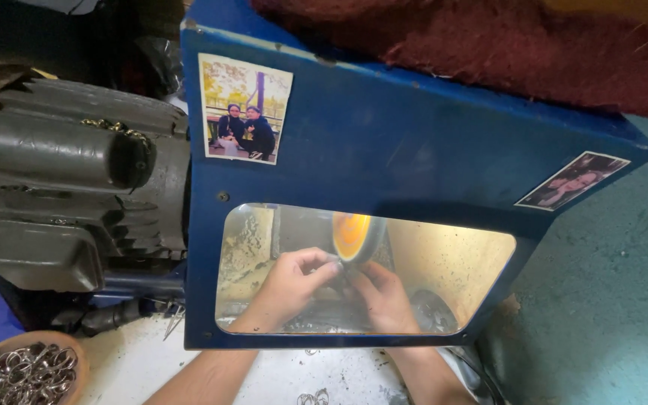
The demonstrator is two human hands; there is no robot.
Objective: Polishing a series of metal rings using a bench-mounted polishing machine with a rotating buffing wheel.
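Note:
Both hands reach under a blue machine hood [414, 150] and show through its clear window [459, 270]. My left hand [290, 285] and my right hand [384, 296] meet fingertip to fingertip right below an orange-yellow polishing wheel [354, 236]. They pinch something small against the wheel's lower edge; the piece itself is too small and too hidden to make out. Both forearms come in from the bottom edge.
A grey ribbed electric motor [69, 195] sits left of the hood. A brown bowl [9, 352] with several metal rings stands at the bottom left. Dark red fuzzy cloth [489, 45] lies on top of the hood. Two photos are stuck on the hood. Teal floor lies to the right.

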